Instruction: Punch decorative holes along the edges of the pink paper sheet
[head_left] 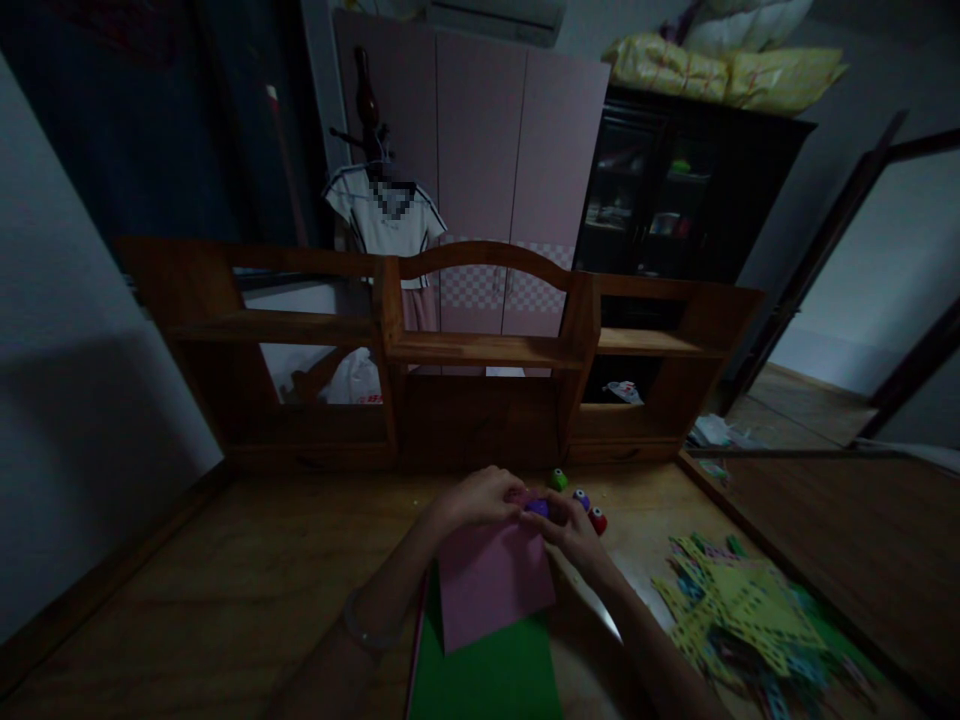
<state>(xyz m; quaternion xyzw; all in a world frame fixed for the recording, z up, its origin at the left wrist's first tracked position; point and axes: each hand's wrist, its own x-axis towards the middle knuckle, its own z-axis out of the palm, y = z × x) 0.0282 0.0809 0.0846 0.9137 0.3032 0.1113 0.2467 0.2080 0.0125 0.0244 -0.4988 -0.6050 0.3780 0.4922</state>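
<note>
Both my hands meet at the far edge of a pink paper sheet [491, 585] on the wooden desk [225, 580]. My left hand [476, 498] is closed on the sheet's top edge and on a small purple paper punch [537, 507]. From the other side, my right hand [571, 528] pinches the same punch, fingers curled. The pink sheet lies over a green sheet [487, 675]. Small green [559, 479], purple [581, 497] and red [598, 519] punches stand just beyond my right hand.
A heap of punched yellow, green and blue paper scraps [739, 610] lies at the right of the desk. A wooden shelf unit [480, 350] stands along the desk's back edge. Behind it are a pink wardrobe, a dark cabinet and a hanging shirt. The room is dim.
</note>
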